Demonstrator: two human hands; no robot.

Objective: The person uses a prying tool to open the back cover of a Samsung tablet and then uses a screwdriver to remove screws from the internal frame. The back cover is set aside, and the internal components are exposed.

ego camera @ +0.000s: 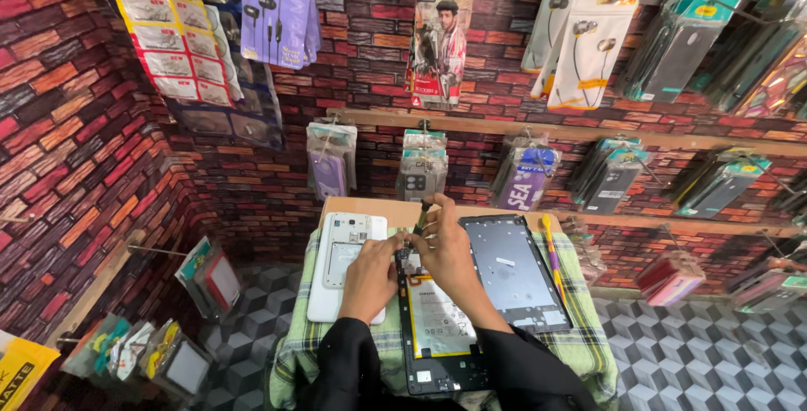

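Opened tablet body [437, 327] lying flat on green checked cloth [580, 339] over small counter [370, 207], battery and board exposed. Right hand [450, 255] over upper end of tablet, grip closed on dark screwdriver [422, 216], tip down at board. Left hand [370, 276] pressed on tablet's upper left corner; grip state not discernible. White back cover [340, 251] just left. Detached screen panel [513, 272] just right, yellow tool [551, 251] beside it.

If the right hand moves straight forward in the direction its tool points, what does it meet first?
Probably the bare wooden table edge past the opened black tablet; the right hand aims its dark screwdriver away, though depth is unclear.
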